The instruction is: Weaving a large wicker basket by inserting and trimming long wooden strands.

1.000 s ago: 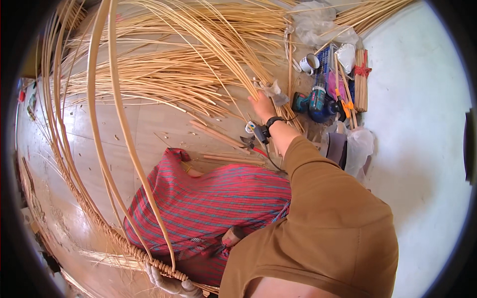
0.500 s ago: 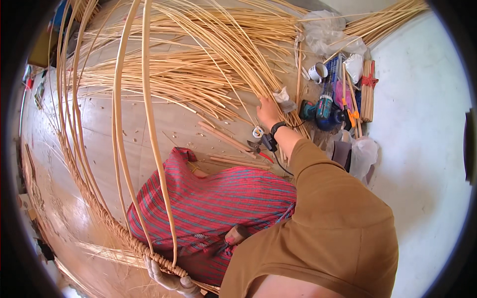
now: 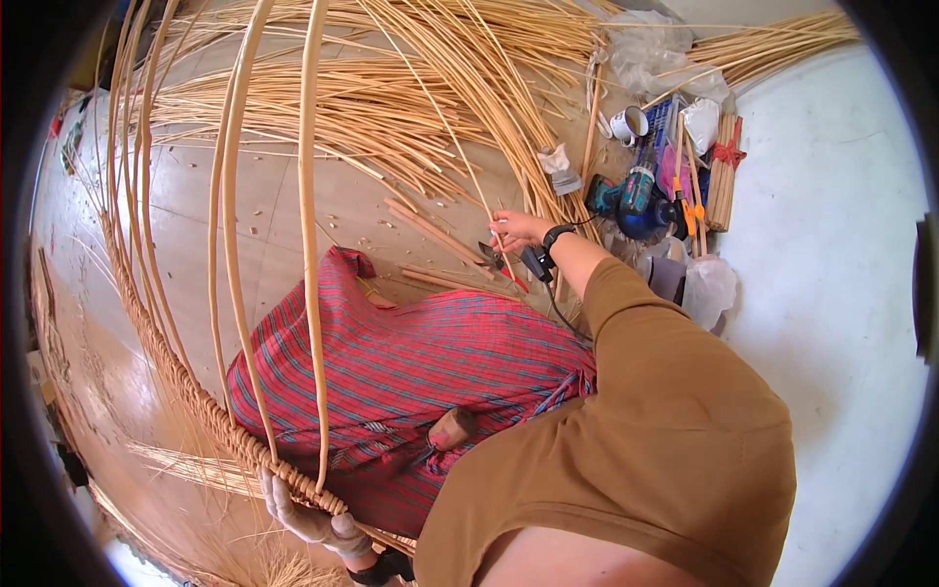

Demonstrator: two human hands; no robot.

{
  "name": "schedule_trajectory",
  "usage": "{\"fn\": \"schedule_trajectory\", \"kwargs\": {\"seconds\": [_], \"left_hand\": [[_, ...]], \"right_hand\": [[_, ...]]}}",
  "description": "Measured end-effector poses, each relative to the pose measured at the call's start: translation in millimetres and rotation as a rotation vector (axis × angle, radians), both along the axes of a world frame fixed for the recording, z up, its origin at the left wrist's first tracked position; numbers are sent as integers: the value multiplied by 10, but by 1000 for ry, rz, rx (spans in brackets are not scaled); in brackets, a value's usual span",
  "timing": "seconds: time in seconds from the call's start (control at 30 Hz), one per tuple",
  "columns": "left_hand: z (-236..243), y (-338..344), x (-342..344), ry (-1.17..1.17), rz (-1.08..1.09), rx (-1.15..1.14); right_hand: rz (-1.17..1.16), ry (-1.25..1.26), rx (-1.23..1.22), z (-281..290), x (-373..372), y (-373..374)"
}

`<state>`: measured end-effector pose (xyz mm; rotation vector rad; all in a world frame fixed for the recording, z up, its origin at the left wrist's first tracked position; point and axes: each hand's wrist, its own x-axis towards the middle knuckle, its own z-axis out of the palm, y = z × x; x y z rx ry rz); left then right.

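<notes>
Glossy tiled floor [image 3: 269,245] with small cane offcuts scattered on it; pale surface [image 3: 812,274] along 3 o'clock; clock centred on my head feed, 12 at the top. Nearest, I log the wearer's brown garment [image 3: 665,391] from 4 to 6. At 7, the left hand [image 3: 308,519], gloved, is closed round the end of a thick woven border [image 3: 207,408], which runs up toward 10; tall bent stakes [image 3: 308,147] rise from it. Red striped cloth [image 3: 421,362] fills the middle, with a wood-handled tool [image 3: 452,428] lying on it at 6. Out at 1, the right hand [image 3: 518,231], bare, pinches one thin rod [image 3: 440,122] near its lower end, fingers drawn narrow; the rod slants off toward 11. Just below that hand I note red-handled pruners [image 3: 515,281], partly hidden. Further, at 2: a teal and black power drill [image 3: 636,191], a white mug [image 3: 629,124] tipped on its side, and a tied stick bundle [image 3: 724,176]. Farthest, loose rods [image 3: 323,98] spread from 11 to 12, and crumpled clear plastic [image 3: 650,54] sits at 1.
</notes>
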<state>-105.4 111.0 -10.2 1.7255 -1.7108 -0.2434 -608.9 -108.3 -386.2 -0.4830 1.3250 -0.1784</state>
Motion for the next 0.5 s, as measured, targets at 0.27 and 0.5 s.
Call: {"fn": "schedule_trajectory", "kwargs": {"seconds": [0.27,0.5], "left_hand": [[15,-25,-55,2,14,-23],[135,-43,-137,-19,43,29]], "right_hand": [[-8,749,-739,-48,-336,-165],[168,1146,-756,624,-170,-89]]}}
